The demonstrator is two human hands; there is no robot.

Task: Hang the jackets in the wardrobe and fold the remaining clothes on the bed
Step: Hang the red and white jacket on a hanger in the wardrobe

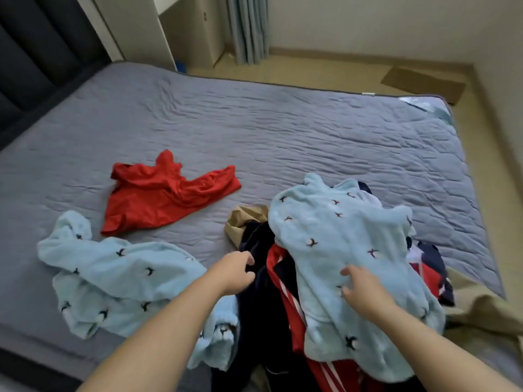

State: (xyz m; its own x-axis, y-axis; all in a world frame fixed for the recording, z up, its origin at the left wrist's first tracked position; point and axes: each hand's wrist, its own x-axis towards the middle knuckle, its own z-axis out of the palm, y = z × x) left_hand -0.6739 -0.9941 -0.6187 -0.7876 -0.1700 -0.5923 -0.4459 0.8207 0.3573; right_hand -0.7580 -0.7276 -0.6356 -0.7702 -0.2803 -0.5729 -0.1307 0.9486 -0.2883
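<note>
We are resting our right hand (pixel 365 294), fingers spread, on the blue fleece top (pixel 339 236) crowning the clothes pile (pixel 263 312) on the bed (pixel 254 123); our left hand (pixel 233 274) is hovering beside it, fingers loosely curled, gripping nothing.

Bed (pixel 283 123) with clothes: layout
T-shirt (pixel 167 193) lies mid-bed. First fleece garment (pixel 119 281) lies in front of it, by the near left edge. Clothes pile (pixel 260 306) sits to the right, with a second fleece garment (pixel 339 250) on top. Headboard (pixel 36 52) at left. Curtain (pixel 249 26) and floor cardboard (pixel 424 83) behind the bed.
</note>
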